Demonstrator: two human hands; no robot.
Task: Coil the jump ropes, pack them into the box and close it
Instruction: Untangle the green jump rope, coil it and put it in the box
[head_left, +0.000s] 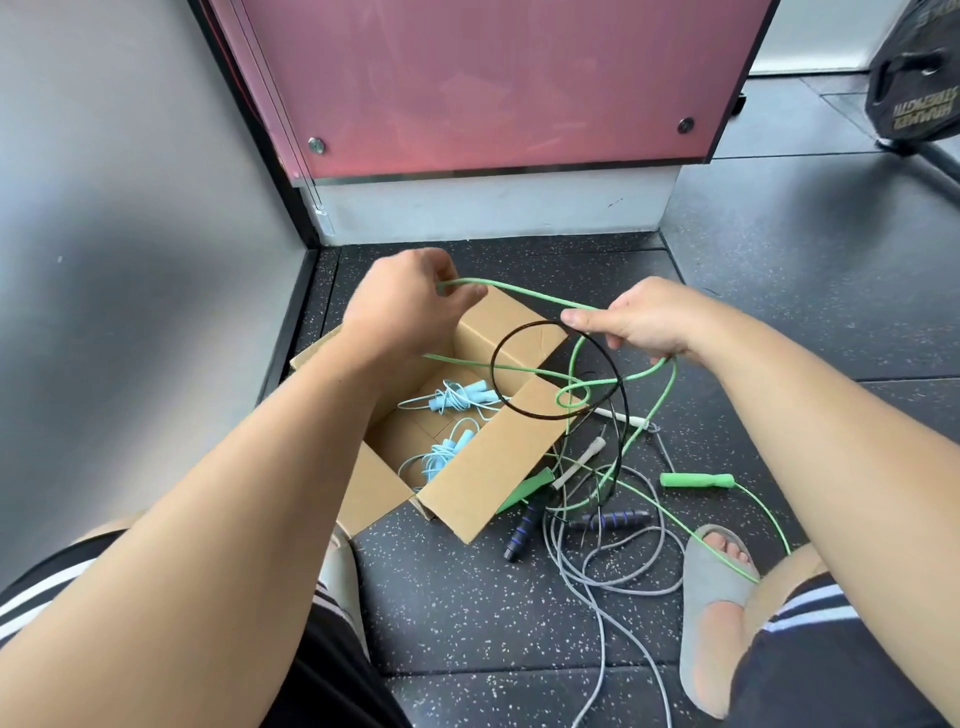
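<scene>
An open cardboard box (483, 457) sits on the speckled floor with two coiled light-blue jump ropes (457, 397) inside. Above the box, my left hand (405, 306) pinches the green jump rope (524, 296). My right hand (644, 322) grips the same green cord along with a loop of the black rope (556, 415). The green rope's handle (696, 479) lies on the floor to the right. A tangle of the grey rope (597, 566), white handles (579, 462) and black-and-blue handles (522, 530) lies beside the box.
A grey wall stands close on the left and a pink panel (493, 88) straight ahead. My feet in grey slides (711, 613) rest on either side of the rope pile. A black weight plate (914, 78) leans at the far right.
</scene>
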